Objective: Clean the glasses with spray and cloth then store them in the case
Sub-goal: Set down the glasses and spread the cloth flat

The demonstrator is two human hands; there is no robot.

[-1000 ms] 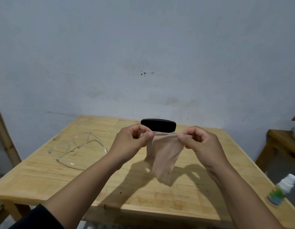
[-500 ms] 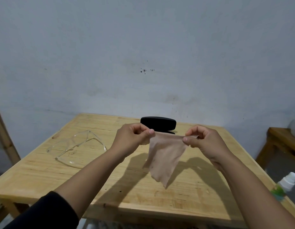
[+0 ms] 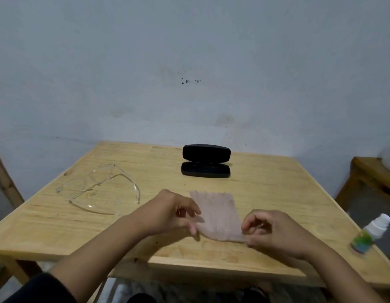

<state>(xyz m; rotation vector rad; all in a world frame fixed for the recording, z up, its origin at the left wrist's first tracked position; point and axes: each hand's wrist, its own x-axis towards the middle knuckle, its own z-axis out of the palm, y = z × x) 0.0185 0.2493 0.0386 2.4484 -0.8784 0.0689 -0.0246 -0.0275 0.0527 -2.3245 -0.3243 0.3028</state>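
A thin pinkish cloth [image 3: 218, 215] is spread low over the wooden table [image 3: 266, 189], blurred by motion. My left hand [image 3: 172, 212] pinches its near left corner and my right hand [image 3: 270, 230] pinches its near right corner. Clear safety glasses [image 3: 100, 189] lie unfolded on the table to the left, apart from both hands. A black glasses case [image 3: 206, 160] stands open at the far middle of the table. A small white spray bottle [image 3: 371, 234] with a green label sits at the table's right edge.
A grey wall rises just behind the table. A wooden bench or stool [image 3: 373, 173] stands to the right. A wooden chair frame [image 3: 3, 171] shows at the left edge. The table's front edge is close to my body.
Both hands have come down from chest height to the tabletop with the cloth, which now lies stretched out flat instead of hanging. The open case has come fully into view.
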